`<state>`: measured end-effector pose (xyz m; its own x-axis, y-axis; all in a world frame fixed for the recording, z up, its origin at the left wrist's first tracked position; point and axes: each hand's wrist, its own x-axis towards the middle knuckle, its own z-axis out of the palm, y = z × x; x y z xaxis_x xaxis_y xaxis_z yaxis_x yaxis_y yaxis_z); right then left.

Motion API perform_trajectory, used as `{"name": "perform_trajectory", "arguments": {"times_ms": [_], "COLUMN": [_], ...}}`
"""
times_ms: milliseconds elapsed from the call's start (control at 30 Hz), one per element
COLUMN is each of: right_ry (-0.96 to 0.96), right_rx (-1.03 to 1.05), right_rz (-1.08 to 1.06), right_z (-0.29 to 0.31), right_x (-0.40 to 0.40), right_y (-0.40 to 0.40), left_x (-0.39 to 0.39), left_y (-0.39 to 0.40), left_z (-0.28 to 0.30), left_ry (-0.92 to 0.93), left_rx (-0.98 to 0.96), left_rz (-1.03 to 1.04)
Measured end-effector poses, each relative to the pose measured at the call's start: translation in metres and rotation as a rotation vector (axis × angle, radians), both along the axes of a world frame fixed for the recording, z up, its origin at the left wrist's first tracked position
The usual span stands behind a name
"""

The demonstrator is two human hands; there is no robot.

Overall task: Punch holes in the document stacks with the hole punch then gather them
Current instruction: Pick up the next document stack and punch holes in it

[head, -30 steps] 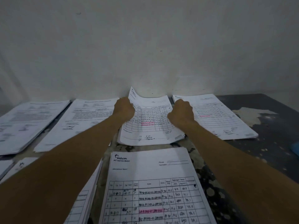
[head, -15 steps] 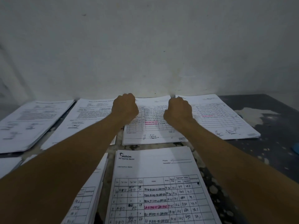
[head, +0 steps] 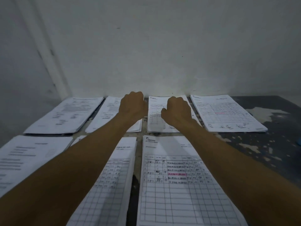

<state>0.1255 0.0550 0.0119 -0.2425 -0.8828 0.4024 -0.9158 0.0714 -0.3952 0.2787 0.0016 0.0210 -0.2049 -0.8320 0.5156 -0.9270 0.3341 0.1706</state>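
Observation:
Several white document stacks lie in two rows on a dark table [head: 276, 154]. In the back row, my left hand [head: 132, 106] hovers as a closed fist over the right part of the second stack [head: 105, 115], close to the wall. My right hand [head: 176, 110], also curled, rests over the third stack [head: 154, 115], which lies flat. I see nothing inside either fist; the fingers face away from me. A table form with a pink highlighted line tops the near right stack [head: 179, 185]. No hole punch is in view.
More stacks sit at back left [head: 65, 115], back right [head: 226, 113], front left [head: 24, 159] and front middle [head: 110, 176]. A white wall [head: 162, 54] rises right behind the back row. The table's right part shows peeling paint and a blue object [head: 298, 141] at the frame edge.
The third back stack, held lifted and bent a second ago, now lies flat. My left hand has moved left off it; the view has shifted right, showing more stacks on the left.

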Motion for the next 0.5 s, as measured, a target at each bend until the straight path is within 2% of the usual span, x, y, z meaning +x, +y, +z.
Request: {"name": "perform_trajectory", "arguments": {"times_ms": [200, 500], "right_ry": [-0.04, -0.127], "right_rx": [-0.019, 0.067], "right_rz": [0.064, 0.246], "right_z": [0.003, -0.011], "right_x": [0.038, 0.098], "right_y": [0.046, 0.108], "left_x": [0.045, 0.123], "left_y": [0.06, 0.146], "left_z": [0.005, -0.017], "left_ry": [0.014, -0.003], "left_rx": [0.045, 0.144], "left_rz": [0.038, 0.138]}}
